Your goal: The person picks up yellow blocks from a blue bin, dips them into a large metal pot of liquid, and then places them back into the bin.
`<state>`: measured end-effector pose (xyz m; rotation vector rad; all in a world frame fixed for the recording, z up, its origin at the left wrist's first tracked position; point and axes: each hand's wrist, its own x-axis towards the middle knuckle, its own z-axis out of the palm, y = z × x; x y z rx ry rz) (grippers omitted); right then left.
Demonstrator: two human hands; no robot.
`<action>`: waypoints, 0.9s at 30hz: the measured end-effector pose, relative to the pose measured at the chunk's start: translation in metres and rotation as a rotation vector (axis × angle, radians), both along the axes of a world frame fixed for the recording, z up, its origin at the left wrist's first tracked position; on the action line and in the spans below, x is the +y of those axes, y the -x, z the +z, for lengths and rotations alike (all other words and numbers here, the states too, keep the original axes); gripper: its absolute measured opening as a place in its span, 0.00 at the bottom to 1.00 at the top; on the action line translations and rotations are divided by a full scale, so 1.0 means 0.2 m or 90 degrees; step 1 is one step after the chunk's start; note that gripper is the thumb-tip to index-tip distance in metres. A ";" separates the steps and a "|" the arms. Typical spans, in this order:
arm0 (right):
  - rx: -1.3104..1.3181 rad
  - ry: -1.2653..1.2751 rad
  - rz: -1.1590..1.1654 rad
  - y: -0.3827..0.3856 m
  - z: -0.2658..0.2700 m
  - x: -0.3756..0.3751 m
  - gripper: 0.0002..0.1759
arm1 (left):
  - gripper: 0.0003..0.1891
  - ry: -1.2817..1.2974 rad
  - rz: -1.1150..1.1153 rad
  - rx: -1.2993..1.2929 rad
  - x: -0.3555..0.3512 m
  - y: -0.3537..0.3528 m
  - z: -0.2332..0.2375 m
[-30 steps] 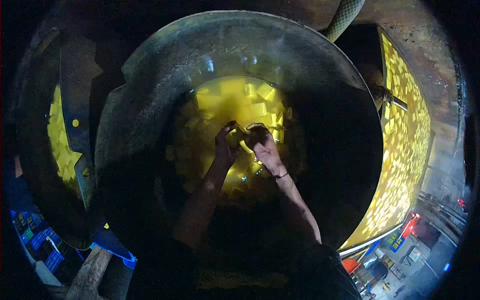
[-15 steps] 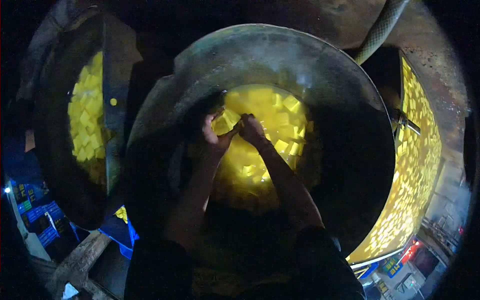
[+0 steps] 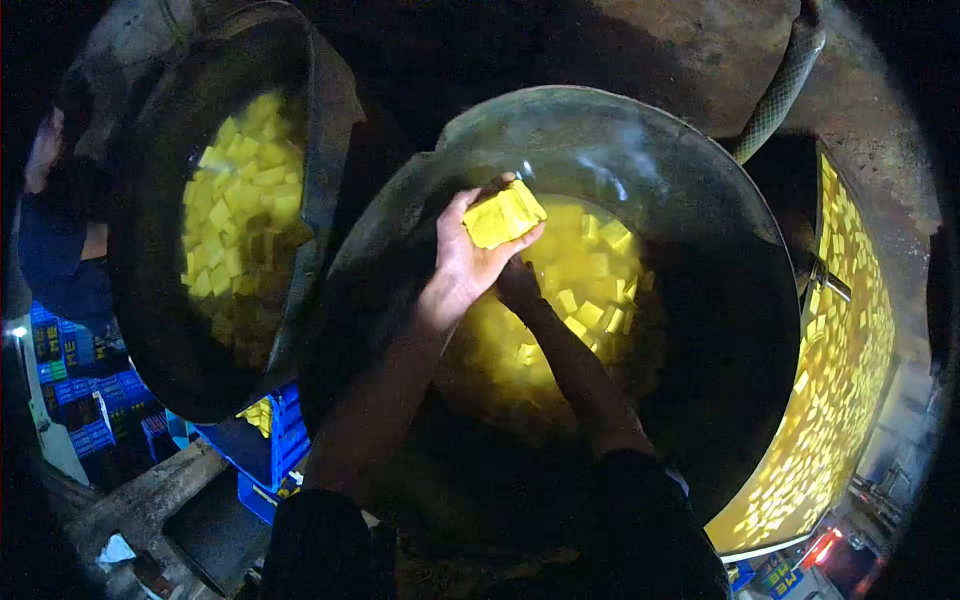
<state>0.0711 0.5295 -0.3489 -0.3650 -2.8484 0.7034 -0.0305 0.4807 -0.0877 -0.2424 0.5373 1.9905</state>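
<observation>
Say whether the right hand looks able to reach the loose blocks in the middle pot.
Probably yes: the right hand is over the pot, with nothing visible blocking those blocks.

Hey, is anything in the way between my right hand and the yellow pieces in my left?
Yes: in this view, your left hand itself, whose lower edge runs below the yellow pieces, between them and your right hand. Nothing else visible does.

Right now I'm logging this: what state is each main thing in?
Left hand: grip closed on held blocks
Right hand: shadowed, grip unclear
Held blocks: lifted above middle vat
Middle vat: partly filled
Loose blocks: scattered
Left vat: partly filled
Right vat: crowded with blocks
Crate: loaded, partly hidden
Hose: curved
</observation>
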 end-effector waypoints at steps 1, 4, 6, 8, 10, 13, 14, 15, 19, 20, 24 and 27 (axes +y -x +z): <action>0.039 0.015 -0.007 0.02 0.00 -0.01 0.23 | 0.20 0.002 -0.005 -0.008 -0.01 0.00 0.05; -0.016 0.231 0.042 -0.05 0.08 0.11 0.18 | 0.19 -0.032 0.003 0.000 -0.07 -0.01 0.19; -0.039 0.406 -0.036 -0.08 0.33 0.16 0.20 | 0.19 -0.083 0.005 0.004 -0.12 0.00 0.25; -0.030 0.693 -0.123 -0.10 0.38 0.23 0.20 | 0.20 -0.114 0.005 0.002 -0.17 0.00 0.33; -0.021 0.982 -0.206 -0.05 0.41 0.25 0.20 | 0.21 -0.164 0.060 -0.003 -0.21 -0.04 0.43; -0.154 0.417 -0.178 0.13 0.34 0.19 0.22 | 0.23 -0.088 0.118 -0.072 -0.33 -0.07 0.59; -0.117 0.236 -0.117 0.17 0.25 0.12 0.22 | 0.25 -0.075 0.133 -0.026 -0.39 -0.09 0.60; -0.075 0.055 -0.057 0.20 0.14 0.05 0.22 | 0.25 -0.074 0.139 -0.020 -0.45 -0.11 0.64; -0.091 0.169 -0.127 0.20 -0.07 -0.09 0.21 | 0.33 -0.203 0.168 0.004 -0.73 -0.19 0.76; -0.156 0.146 -0.125 0.21 -0.18 -0.09 0.23 | 0.32 -0.161 0.176 0.058 -0.81 -0.22 0.81; -0.004 0.176 0.228 0.12 0.04 0.05 0.17 | 0.30 -0.026 0.242 0.213 -1.12 -0.27 0.97; -0.280 0.825 0.018 -0.01 0.39 0.05 0.15 | 0.28 -0.034 0.393 0.044 -1.37 -0.27 1.00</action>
